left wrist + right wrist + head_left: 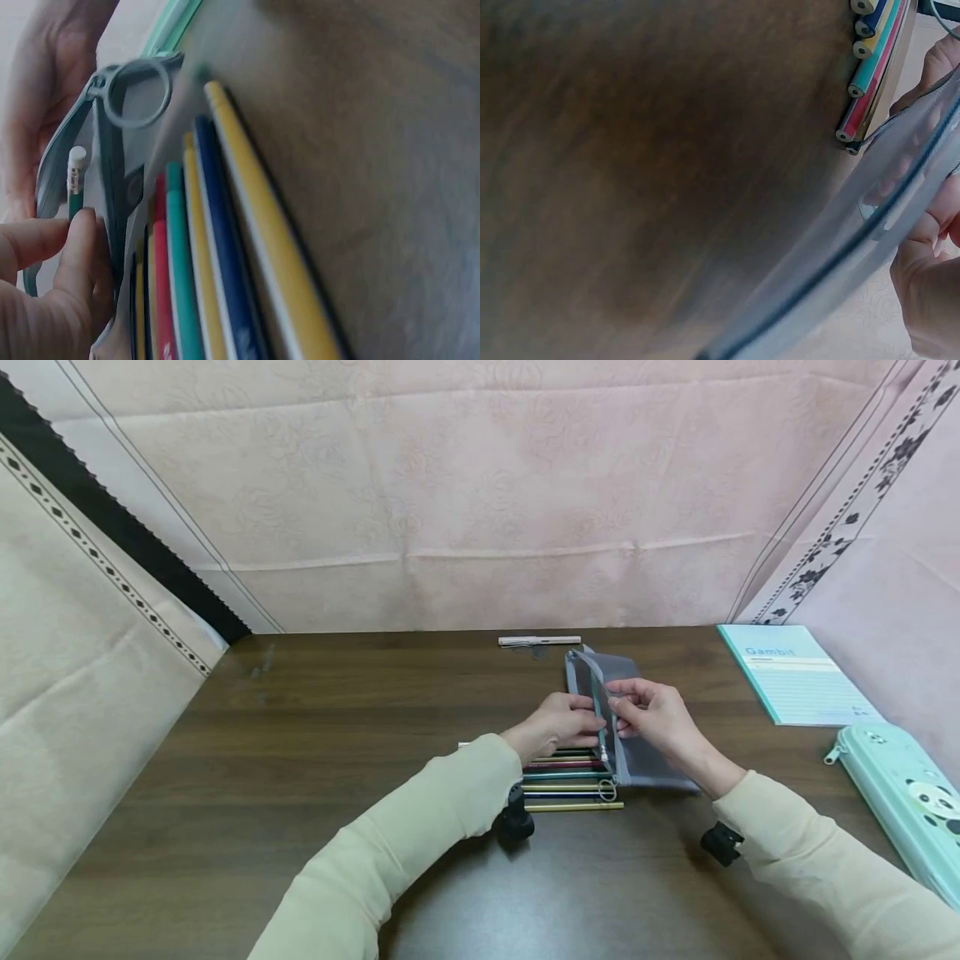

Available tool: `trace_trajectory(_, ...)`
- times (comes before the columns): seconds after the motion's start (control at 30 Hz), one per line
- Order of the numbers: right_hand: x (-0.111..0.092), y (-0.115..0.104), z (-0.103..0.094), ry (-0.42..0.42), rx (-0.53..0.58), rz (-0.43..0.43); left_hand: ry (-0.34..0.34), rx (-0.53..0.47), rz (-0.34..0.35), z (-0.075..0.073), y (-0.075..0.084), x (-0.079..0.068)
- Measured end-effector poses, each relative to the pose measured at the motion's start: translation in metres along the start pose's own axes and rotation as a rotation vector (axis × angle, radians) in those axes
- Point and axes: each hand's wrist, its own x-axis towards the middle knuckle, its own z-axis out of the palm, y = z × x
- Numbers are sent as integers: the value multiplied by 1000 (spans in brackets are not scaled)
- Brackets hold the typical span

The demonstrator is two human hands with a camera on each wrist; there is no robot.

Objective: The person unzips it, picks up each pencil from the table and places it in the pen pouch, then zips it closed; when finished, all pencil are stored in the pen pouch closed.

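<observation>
A grey zip pouch (pixel 651 766) lies on the table with its mouth held apart. My left hand (pixel 558 727) pinches a green pencil (pixel 76 180) with a white eraser end between thumb and finger, at the pouch mouth. The pencil's far end is hidden inside. My right hand (pixel 660 720) grips the pouch's opposite edge with thumb and fingers. A ring zip pull (pixel 140 92) hangs at the near corner of the mouth. Beside the pouch, under and near my left hand, lies a row of several coloured pencils (pixel 570 775), with a yellow pencil (pixel 262 217) nearest me.
Behind the pouch lies a white pen (pixel 540 641) near the table's back edge. To the right are a mint notebook (pixel 806 681) and a mint panda pencil case (pixel 900 797). Pale patterned cloth (pixel 480 510) stands around the wooden table (pixel 337 693).
</observation>
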Motion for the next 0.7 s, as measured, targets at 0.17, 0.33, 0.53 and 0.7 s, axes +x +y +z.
trace_trajectory(0.17,-1,1,-2,4,-9,2,-50,-18,2,1,0,0)
trace_trajectory(0.33,-1,1,-5,22,-29,7,-100,75,35,-20,4,-6)
trace_trajectory(0.53,-2,4,-8,36,-12,6,-84,418,105,-67,2,-16)
trace_trajectory(0.7,-3,6,-9,38,3,7,-36,715,151,-95,-2,-27)
